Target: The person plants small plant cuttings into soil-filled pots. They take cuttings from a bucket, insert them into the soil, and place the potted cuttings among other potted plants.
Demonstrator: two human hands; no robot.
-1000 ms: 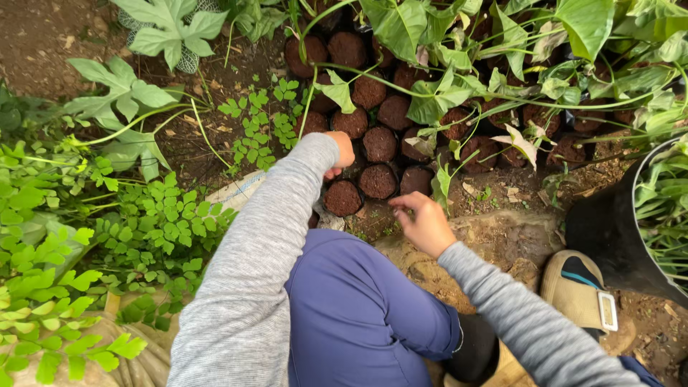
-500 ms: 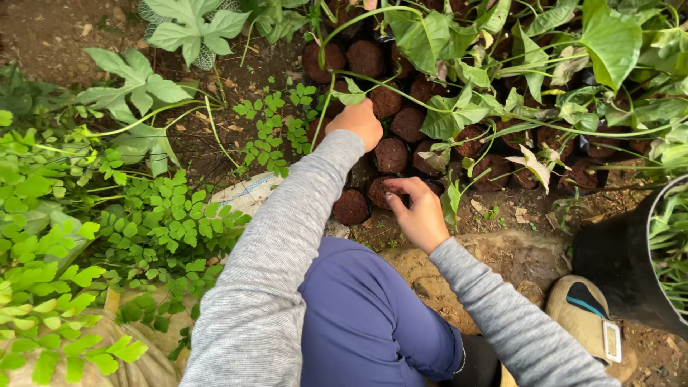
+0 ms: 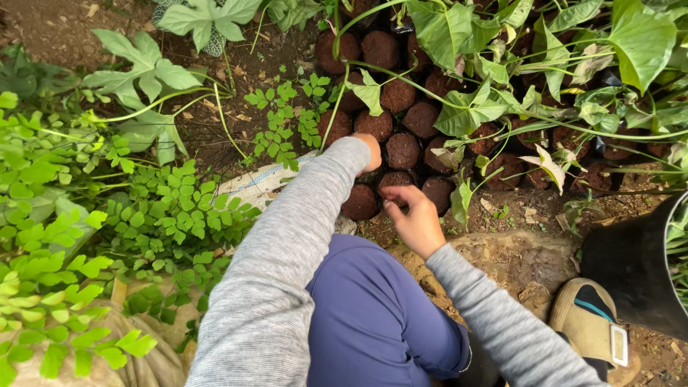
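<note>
Left hand: mostly hidden behind grey knit sleeve; grasp indeterminable. Right hand: fingers curled, pinching at soil-filled seedling bag; contents unclear. Bags: round, dark, crumbly-topped, clustered ahead of knee, partly under broad leaves. Black pot cut off at frame edge.

Bare soil, seedling bags (clustered), sack

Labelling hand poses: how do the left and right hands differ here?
The left hand reaches farther out, knuckles up, resting on the round soil-filled black nursery bags; the right hand sits nearer the body, fingers curled at the front-row bags. Both wear grey knit sleeves; neither visibly grips anything.
</note>
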